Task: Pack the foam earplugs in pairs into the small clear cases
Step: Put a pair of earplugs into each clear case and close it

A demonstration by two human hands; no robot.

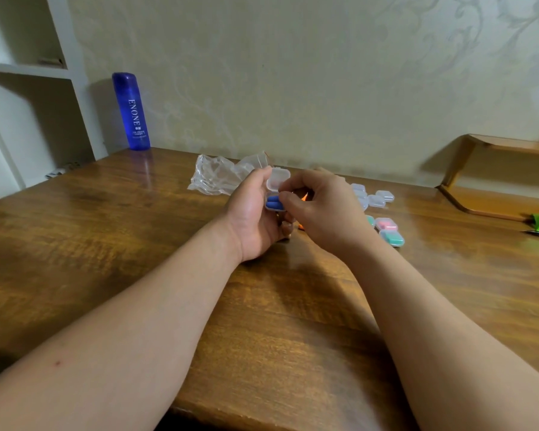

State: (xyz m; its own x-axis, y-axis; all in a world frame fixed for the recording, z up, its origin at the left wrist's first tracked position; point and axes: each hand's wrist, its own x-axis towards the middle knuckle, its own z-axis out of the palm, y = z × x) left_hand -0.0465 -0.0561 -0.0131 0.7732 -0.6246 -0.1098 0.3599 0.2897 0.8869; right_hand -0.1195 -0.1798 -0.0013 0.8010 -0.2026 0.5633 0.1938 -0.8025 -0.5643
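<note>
Blue earplugs [274, 203] fill open case [277, 189] in left hand [252, 213].

bottle [131, 112]: blue; earplugs [274, 203]: blue | packed cases [389, 230]: pink, teal; table [106, 244]: brown woodgrain

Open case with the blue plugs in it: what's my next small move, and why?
Probably fold the lid down and snap it shut. The open case sits in the left hand with blue earplugs already inside, lid up, and the right hand pinches at its edge.
</note>
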